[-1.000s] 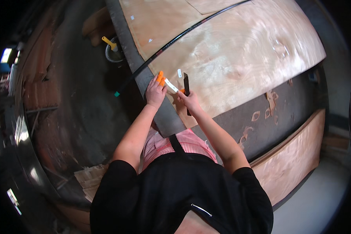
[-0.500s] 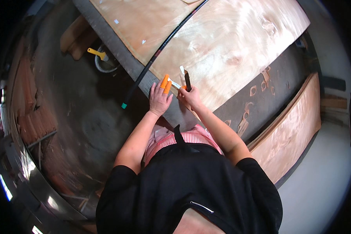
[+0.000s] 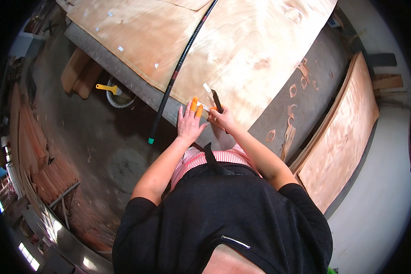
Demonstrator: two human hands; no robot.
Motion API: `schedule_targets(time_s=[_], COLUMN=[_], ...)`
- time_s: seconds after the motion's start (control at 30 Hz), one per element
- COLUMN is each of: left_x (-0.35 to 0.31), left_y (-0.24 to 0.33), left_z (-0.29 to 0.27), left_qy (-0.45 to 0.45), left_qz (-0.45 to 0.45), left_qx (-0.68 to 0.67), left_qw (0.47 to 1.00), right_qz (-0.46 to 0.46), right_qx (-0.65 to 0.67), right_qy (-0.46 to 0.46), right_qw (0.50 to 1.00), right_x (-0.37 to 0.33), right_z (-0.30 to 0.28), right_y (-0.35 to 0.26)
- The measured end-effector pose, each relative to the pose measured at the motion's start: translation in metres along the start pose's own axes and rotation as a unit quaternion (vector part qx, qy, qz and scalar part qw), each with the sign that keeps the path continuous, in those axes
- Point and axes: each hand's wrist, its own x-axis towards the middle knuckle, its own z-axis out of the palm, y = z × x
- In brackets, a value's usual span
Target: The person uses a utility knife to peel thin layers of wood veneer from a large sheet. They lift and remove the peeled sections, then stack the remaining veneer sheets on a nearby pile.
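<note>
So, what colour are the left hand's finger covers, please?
The finger covers are orange, in head view.

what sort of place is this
Probably a woodworking shop, perhaps for veneer or plywood: a broad wood sheet lies on the worktable, a stack of sheets is at the right, and brown wood pieces are piled at the left.

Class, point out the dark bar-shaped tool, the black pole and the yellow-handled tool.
Dark bar-shaped tool [image 3: 216, 100]: head view, its exposed length.
Black pole [image 3: 180, 64]: head view, mid-shaft.
Yellow-handled tool [image 3: 106, 87]: head view, its handle.
</note>
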Motion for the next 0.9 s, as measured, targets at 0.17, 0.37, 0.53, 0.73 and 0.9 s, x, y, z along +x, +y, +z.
schedule_targets(time_s=[0.17, 0.37, 0.53, 0.73, 0.9], left_x=[0.0, 0.0, 0.003, -0.004, 0.003], left_y=[0.005, 0.019, 0.022, 0.029, 0.028], left_z=[0.001, -0.007, -0.003, -0.003, -0.018], left_qy=[-0.02, -0.039, -0.045, -0.036, -0.111], left_qz=[-0.008, -0.02, -0.044, 0.001, -0.012], left_qx=[0.003, 0.014, -0.032, -0.009, -0.04], left_qw=[1.0, 0.999, 0.997, 0.999, 0.993], right_qz=[0.06, 0.115, 0.127, 0.114, 0.103], right_qx=[0.072, 0.066, 0.121, 0.13, 0.112], right_qy=[0.083, 0.11, 0.139, 0.125, 0.108], right_qw=[0.992, 0.985, 0.975, 0.977, 0.982], right_x=[-0.045, -0.082, -0.102, -0.109, -0.111], right_z=[-0.036, -0.11, -0.136, -0.142, -0.149], right_y=[-0.017, 0.014, 0.042, 0.042, 0.039])
